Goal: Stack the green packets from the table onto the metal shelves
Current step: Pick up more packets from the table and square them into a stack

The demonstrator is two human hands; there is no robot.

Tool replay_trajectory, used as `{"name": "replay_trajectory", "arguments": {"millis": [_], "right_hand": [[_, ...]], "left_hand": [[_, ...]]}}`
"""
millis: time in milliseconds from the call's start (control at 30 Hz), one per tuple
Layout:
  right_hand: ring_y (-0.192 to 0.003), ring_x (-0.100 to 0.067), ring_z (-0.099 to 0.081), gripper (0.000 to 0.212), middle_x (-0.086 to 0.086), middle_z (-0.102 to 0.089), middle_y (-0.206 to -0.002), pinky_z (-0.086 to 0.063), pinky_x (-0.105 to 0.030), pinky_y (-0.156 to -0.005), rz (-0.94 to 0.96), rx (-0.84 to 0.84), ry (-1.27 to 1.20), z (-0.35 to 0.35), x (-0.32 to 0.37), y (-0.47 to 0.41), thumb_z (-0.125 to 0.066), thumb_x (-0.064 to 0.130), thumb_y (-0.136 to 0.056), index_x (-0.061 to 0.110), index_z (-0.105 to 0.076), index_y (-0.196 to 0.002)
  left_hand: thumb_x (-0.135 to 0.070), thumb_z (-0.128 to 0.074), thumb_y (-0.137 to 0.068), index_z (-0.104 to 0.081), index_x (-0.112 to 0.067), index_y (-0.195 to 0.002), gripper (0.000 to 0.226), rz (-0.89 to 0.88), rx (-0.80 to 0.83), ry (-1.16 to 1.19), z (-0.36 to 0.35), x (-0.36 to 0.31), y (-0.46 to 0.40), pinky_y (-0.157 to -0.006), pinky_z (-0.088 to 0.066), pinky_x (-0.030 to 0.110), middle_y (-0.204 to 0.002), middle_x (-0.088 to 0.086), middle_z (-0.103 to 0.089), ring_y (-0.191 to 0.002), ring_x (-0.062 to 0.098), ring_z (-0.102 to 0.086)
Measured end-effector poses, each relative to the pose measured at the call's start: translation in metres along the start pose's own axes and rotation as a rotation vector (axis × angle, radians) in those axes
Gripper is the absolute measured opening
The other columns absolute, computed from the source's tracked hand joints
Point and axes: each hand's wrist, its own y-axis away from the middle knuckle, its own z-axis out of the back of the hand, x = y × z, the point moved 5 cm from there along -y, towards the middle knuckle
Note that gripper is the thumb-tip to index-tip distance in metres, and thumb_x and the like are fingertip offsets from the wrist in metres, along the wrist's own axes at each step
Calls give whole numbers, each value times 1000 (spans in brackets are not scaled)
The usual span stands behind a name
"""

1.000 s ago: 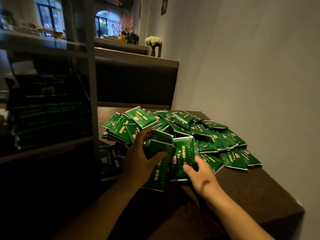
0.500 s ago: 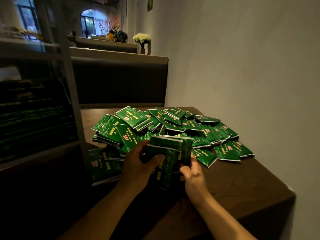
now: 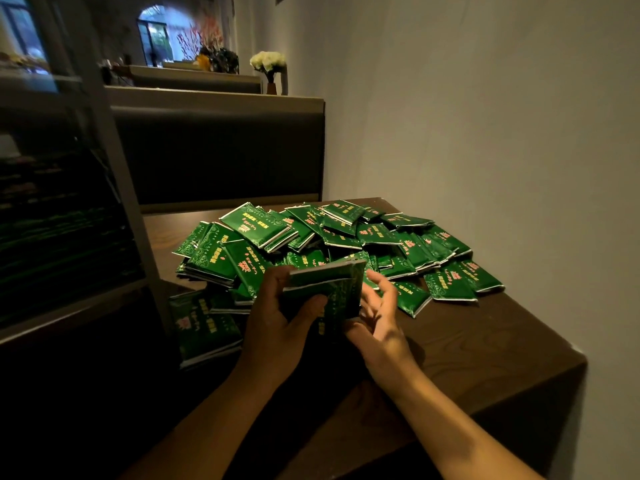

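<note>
A pile of green packets point(image 3: 332, 237) with gold and red print covers the far half of the dark wooden table point(image 3: 467, 341). My left hand point(image 3: 277, 320) grips a small stack of green packets point(image 3: 329, 289) held upright above the table's near part. My right hand point(image 3: 377, 313) is beside the stack's right edge, fingers spread, its palm touching the stack's lower corner. The metal shelves point(image 3: 104, 140) stand to the left, with dark rows of stacked packets point(image 3: 62, 237) on one level.
A few packets point(image 3: 204, 323) lie lower down at the shelf's foot, left of my left hand. A padded bench back point(image 3: 221, 157) rises behind the table. The plain wall point(image 3: 485, 133) runs along the table's right side. White flowers point(image 3: 268, 62) stand far back.
The packet my right hand slid from the pile has joined the stack in my left hand. The stack has squared up and risen slightly, and my right fingers have opened beside it.
</note>
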Motion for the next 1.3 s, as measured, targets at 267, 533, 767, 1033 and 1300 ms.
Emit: {"name": "replay_trajectory", "arguments": {"millis": [267,533,767,1033,1300], "right_hand": [[-115,-15,-61,56,1,-64,-123,-53,-41,-96,-109,-10,8,-6,-8,-1,-69,27,-83,28,-46,-134],[-110,-9,-61,52,6,-64,-116,-51,-24,-90,-85,-155,-30,2,-4,0,-61,3,-91,15,-41,-138],[-107,-5,-64,54,15,-67,-113,-53,-28,-91,-41,-26,40,-3,4,-1,-71,27,-81,38,-46,-127],[-90,-12,-61,22,9,-61,-97,-45,-7,-62,-117,-161,62,5,3,6,-60,-1,-91,18,-51,-98],[-77,-15,-57,39,-5,-61,-94,-47,-30,-63,-445,106,407,-6,-4,6,-47,38,-97,14,-38,-126]], "left_hand": [[-35,-74,-78,-32,-49,-118,60,-31,72,68,-8,5,3,-79,-54,20,-120,-10,-57,-105,1,-62],[-18,-60,-80,-22,-55,-132,74,-63,104,117,-10,14,1,-91,-47,23,-130,-25,-49,-125,6,-48],[-46,-57,-85,-22,-46,-139,64,111,330,-6,-23,23,6,-99,-42,25,-129,-25,-51,-117,-7,-51],[-50,-51,-86,-34,-56,-128,46,31,233,-25,-20,18,4,-93,-44,21,-128,-30,-50,-121,-7,-48],[-23,-50,-97,-39,-44,-124,36,140,375,-83,-30,27,9,-87,-39,8,-112,-31,-61,-111,-13,-51]]}}
